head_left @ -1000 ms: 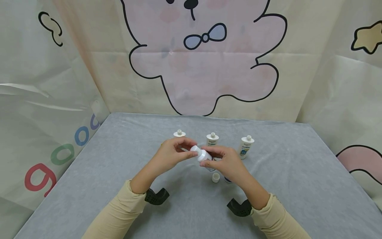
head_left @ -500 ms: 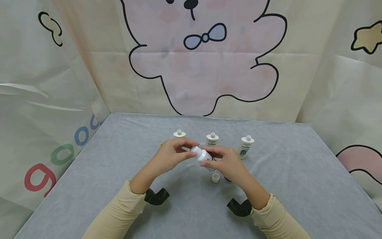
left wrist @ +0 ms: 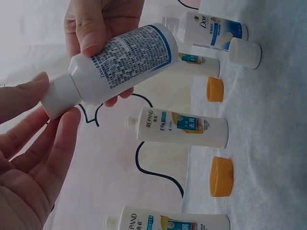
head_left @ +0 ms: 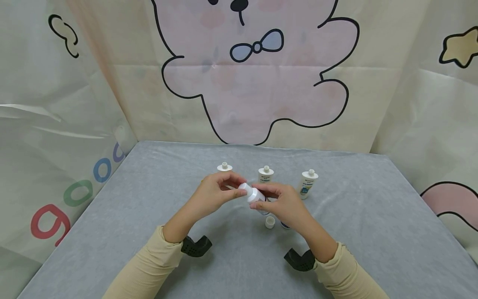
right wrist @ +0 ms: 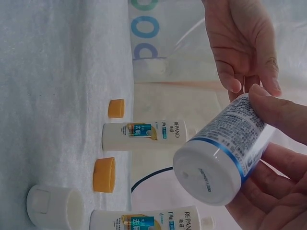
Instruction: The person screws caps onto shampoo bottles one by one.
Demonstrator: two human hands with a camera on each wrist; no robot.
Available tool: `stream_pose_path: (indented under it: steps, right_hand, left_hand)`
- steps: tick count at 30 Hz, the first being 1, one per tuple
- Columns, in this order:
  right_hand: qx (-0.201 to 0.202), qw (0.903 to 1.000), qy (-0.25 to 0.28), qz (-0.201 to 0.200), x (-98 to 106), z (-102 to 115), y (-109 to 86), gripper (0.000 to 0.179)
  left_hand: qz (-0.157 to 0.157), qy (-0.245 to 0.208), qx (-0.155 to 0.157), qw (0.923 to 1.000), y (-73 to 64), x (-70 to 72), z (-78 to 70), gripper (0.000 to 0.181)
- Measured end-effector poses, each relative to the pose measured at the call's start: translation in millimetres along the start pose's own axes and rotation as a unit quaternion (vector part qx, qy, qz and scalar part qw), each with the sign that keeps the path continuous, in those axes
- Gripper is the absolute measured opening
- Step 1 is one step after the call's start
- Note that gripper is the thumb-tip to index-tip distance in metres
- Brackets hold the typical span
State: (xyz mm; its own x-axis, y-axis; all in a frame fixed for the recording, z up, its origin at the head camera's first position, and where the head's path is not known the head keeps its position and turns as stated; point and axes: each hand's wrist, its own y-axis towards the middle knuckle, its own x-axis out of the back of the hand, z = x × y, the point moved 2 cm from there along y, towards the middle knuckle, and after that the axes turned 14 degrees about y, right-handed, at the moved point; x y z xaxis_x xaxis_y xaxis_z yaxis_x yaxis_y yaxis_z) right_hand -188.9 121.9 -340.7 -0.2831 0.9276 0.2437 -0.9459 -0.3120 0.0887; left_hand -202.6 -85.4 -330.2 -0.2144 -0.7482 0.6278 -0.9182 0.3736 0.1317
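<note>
Above the middle of the table, my right hand (head_left: 285, 203) grips a white bottle (left wrist: 129, 57) by its body, with a blue band and dense printed text on its back. The bottle is tilted, its cap end up and toward the left. My left hand (head_left: 213, 193) pinches the bottle's white cap (left wrist: 60, 96) between thumb and fingers; the cap sits on the neck. In the right wrist view the bottle's base faces the camera, and the cap is hidden behind the bottle.
Uncapped cream REPAND bottles (left wrist: 180, 128) stand in a row behind the hands. An uncapped Dove bottle (left wrist: 211, 31) stands nearer, with a loose white cap (head_left: 270, 222) beside it. Orange caps (left wrist: 221, 176) lie by the REPAND bottles. Printed cloth walls (head_left: 261, 91) surround the grey-covered table (head_left: 239, 265).
The left fingertips have shifted slightly on the cap. Both arms, the bottle and the things on the table stay in place.
</note>
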Motion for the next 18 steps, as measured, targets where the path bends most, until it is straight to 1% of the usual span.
stream_pose_path:
  steps: [6, 9, 12, 14, 16, 18]
  right_hand:
    - [-0.001, 1.0, -0.001, -0.001, 0.0, 0.0, -0.2, 0.043]
    - [-0.002, 1.0, -0.002, -0.002, 0.3, 0.0, 0.1, 0.043]
    - [-0.004, 1.0, -0.002, -0.003, 1.0, 0.0, 0.6, 0.043]
    - [-0.005, 1.0, -0.002, -0.003, 1.4, 0.0, 0.8, 0.042]
    - [-0.003, 1.0, -0.002, -0.002, 1.6, -0.1, 0.9, 0.043]
    - [0.0, 1.0, -0.003, -0.001, 1.6, -0.2, 0.8, 0.042]
  left_hand:
    - [0.015, -0.007, -0.014, 0.9998, -0.9, 0.5, 0.0, 0.028]
    - [0.018, -0.009, -0.015, 0.9997, -0.9, 0.3, 0.1, 0.032]
    - [0.008, -0.006, -0.01, 0.9999, -0.3, -0.5, -0.7, 0.04]
    - [-0.001, 0.0, -0.004, 1.0, 0.1, -1.1, -0.8, 0.042]
    - [-0.009, 0.008, 0.002, 0.9999, 0.6, -2.1, -0.6, 0.038]
    - [-0.011, 0.011, 0.007, 0.9999, 0.9, -3.0, -0.4, 0.03]
